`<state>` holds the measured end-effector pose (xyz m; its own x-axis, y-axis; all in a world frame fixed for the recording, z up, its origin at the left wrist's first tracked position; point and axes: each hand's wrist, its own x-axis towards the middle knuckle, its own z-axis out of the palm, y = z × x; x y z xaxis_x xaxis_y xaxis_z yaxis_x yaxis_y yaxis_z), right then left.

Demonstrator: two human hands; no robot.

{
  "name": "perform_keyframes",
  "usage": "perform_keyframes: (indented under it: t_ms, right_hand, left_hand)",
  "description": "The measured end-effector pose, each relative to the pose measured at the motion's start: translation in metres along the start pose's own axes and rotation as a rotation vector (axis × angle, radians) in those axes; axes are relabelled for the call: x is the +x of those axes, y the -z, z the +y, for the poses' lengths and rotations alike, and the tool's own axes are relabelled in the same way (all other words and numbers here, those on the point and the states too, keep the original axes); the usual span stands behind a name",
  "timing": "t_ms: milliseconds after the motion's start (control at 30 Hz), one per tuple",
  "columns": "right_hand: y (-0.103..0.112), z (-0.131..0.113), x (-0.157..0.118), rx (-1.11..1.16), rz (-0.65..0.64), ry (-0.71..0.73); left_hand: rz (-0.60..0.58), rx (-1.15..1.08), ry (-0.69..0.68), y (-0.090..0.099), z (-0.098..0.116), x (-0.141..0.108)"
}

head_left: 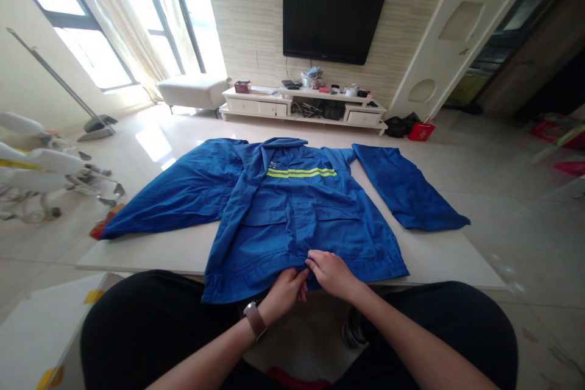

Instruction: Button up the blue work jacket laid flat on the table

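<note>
A blue work jacket [301, 228] with yellow-green reflective stripes lies front up on a low white table [452, 256]. Its hem hangs at the near table edge. Both hands meet at the middle of that hem. My left hand [289, 286], with a watch on the wrist, pinches the cloth edge from below left. From the right, my right hand [329, 269] grips the same spot with its fingers curled. The exact fastening between the fingertips is hidden. One sleeve of the jacket [409, 189] stretches to the right, and blue cloth [183, 183] spreads out at the left.
A white TV cabinet [256, 106] with several items stands by the far wall under a television [336, 15]. At the left are a white wheeled chair base [41, 177] and a dustpan [98, 125]. A red bag [421, 130] sits on the floor at the right.
</note>
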<state>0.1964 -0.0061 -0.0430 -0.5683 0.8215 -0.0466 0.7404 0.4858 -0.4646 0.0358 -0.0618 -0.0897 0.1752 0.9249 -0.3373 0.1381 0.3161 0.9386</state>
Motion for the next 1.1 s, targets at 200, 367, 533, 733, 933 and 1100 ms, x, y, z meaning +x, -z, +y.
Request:
perform_keyframes:
  t_ms: [200, 367, 533, 733, 933, 1100]
  right_hand:
    - [-0.003, -0.002, -0.001, -0.099, 0.056, -0.067]
    - [-0.005, 0.0, 0.001, -0.092, 0.04, 0.015]
    - [-0.003, -0.001, 0.001, -0.101, 0.07, 0.085]
    - [-0.005, -0.003, -0.001, 0.039, 0.145, -0.042]
    - [-0.001, 0.001, 0.004, 0.433, 0.107, 0.007]
    - [0.013, 0.003, 0.009, 0.559, 0.013, 0.104]
  left_hand:
    - [0.035, 0.063, -0.028, -0.001, -0.006, 0.003]
    - [0.037, 0.042, -0.036, -0.002, -0.006, 0.002]
    - [-0.006, -0.023, -0.057, -0.003, -0.001, -0.002]
    - [0.053, 0.034, -0.09, -0.005, -0.003, -0.002]
    - [0.006, -0.037, -0.053, -0.002, 0.005, -0.001]
    - [-0.016, -0.104, -0.067, 0.003, 0.012, 0.003]
